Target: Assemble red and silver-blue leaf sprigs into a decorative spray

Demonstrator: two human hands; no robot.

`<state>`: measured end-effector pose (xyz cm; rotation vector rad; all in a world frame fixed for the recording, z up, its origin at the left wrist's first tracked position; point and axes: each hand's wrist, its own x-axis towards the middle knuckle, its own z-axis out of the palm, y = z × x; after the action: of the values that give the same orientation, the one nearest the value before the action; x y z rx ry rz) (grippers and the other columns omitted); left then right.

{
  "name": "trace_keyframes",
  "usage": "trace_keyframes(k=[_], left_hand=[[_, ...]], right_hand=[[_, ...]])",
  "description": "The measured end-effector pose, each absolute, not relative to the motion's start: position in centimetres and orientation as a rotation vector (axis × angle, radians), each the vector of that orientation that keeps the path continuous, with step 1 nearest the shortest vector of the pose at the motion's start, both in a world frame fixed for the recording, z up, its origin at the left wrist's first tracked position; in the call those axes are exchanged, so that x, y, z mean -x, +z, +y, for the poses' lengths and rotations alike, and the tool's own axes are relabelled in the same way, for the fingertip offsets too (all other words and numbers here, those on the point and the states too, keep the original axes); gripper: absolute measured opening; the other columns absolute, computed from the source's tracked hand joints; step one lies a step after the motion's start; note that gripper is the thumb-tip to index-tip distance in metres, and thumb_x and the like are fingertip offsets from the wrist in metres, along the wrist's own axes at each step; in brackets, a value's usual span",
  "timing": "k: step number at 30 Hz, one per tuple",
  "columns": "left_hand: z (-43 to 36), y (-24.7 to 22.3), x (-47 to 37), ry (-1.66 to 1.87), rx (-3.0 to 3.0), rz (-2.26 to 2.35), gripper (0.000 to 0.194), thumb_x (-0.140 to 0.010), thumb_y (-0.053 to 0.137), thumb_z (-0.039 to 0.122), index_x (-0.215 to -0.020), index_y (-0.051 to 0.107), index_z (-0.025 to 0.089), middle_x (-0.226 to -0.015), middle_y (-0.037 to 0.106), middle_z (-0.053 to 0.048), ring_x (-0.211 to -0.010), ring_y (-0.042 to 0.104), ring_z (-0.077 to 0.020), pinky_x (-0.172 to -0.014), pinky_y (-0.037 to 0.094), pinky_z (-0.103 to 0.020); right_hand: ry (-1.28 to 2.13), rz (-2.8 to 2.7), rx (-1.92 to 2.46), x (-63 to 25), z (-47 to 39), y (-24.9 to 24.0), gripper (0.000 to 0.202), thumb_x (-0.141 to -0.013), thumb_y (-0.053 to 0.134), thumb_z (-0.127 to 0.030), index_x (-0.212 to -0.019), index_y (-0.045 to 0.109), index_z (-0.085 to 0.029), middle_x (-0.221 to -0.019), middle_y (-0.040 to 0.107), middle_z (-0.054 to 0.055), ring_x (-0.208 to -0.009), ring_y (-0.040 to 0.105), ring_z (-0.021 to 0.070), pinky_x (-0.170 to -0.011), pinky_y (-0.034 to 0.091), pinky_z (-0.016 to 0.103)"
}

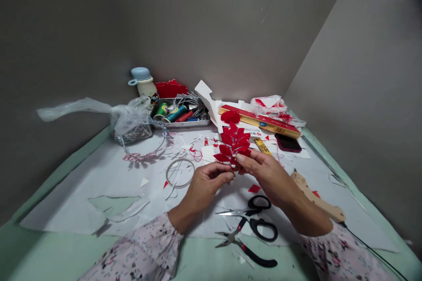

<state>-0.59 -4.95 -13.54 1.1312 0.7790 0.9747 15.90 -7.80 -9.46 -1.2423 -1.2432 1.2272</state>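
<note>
A red fabric leaf spray (234,139) with small white beads along its middle stands upright above the table. Its lower end is pinched by my left hand (211,184), thumb against forefinger. My right hand (263,174) grips the spray's lower right side, the thumb close to a bead. Just below my hands lie black-handled scissors (263,217), partly over a pair of pliers (242,246) with black and red grips. A loop of wire or thin band (167,174) rests left of my left hand. The stem end is mostly covered by my fingers.
At the back stands a metal tray (194,124) with thread spools and wire, beside a bottle (145,85) and a plastic bag (130,116). On the right are a long red-gold box (267,124), a phone (288,142) and a corded wooden-handled tool (318,199). Scraps litter the white paper.
</note>
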Motion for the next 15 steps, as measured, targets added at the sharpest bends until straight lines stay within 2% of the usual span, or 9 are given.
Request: trace_keyframes(k=[15], left_hand=[[-4.89,-13.45,0.59,0.965,-1.180,0.785,0.011,-0.069,0.078,0.017,-0.079,0.075,0.018,-0.080,0.076,-0.003,-0.074,0.066,-0.0151,-0.075,0.049,-0.031]], right_hand=[[1.223,-1.190,1.298,-15.49,-7.88,-9.05,0.027,-0.081,0.067,-0.045,-0.077,0.066,-0.019,-0.073,0.061,0.001,-0.072,0.052,0.0167,-0.073,0.040,0.034]])
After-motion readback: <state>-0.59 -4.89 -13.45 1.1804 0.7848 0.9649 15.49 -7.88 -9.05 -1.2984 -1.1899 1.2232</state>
